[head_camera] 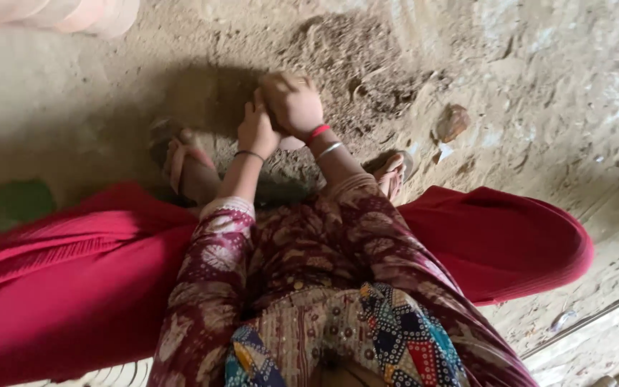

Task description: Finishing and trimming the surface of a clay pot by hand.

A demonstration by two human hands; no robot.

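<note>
Sleeves (288, 265): patterned maroon, at 6 o'clock.
Right hand (293, 102): fingers curled around clay lump (281, 80), axis unclear.
Left hand (255, 129): fingers pressed against it.

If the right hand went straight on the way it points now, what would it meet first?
The right hand points down and away from the body, so it would probably meet the loose sandy ground just beyond it first. Depth is hard to judge; the left hand lies beside it, not ahead.
</note>
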